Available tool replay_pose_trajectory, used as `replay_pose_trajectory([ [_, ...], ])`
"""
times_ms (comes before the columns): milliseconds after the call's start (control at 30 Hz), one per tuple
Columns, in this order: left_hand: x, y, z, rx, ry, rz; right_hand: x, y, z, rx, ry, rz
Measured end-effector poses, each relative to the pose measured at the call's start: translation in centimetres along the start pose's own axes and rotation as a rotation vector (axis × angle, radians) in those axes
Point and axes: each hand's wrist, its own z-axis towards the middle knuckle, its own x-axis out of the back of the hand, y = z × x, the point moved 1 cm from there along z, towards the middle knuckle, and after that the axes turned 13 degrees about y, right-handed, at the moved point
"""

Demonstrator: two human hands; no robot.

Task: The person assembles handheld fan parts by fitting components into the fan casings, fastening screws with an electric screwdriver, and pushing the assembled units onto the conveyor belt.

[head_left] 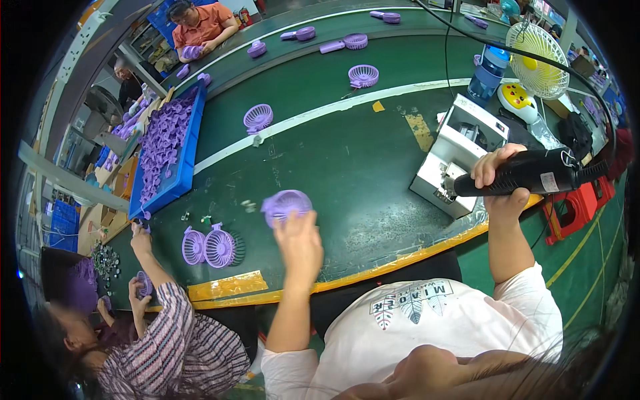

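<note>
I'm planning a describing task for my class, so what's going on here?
At a green workbench, a person's left hand holds a purple fan part, both blurred. The right hand grips a black cylindrical tool, its tip by the front of a white machine. Two more purple fan housings stand to the left, near a blue tray of purple pieces. Beside the person, a co-worker in stripes handles parts too.

Workshop room. Green bench (347,160), yellow tape (353,277) along near edge, white stripe (413,87) across it. Green floor (579,275) at right with yellow lines (575,248); red stool (588,203) near the bench. White fan (539,57) upper right, dark fan (103,101) upper left. Pale post with sockets (73,57) left, shelves (137,50) behind.
</note>
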Motion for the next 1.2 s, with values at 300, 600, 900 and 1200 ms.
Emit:
replay_pose_trajectory([
  [300,-3.5,9.8,-3.5,-0.184,-0.019,-0.424,-1.4,0.4,0.4,-0.222,0.062,0.001],
  [600,-3.9,12.1,-3.0,-0.292,-0.013,-0.543,-2.1,2.3,-4.8,-0.348,0.032,0.174],
  [900,-3.9,11.9,-3.1,-0.275,-0.049,-0.560,-3.0,4.2,-5.9,-0.461,-0.076,0.089],
  [1200,-3.6,12.0,-2.9,-0.272,-0.022,-0.583,-2.7,4.0,-5.7,-0.448,-0.135,0.099],
])
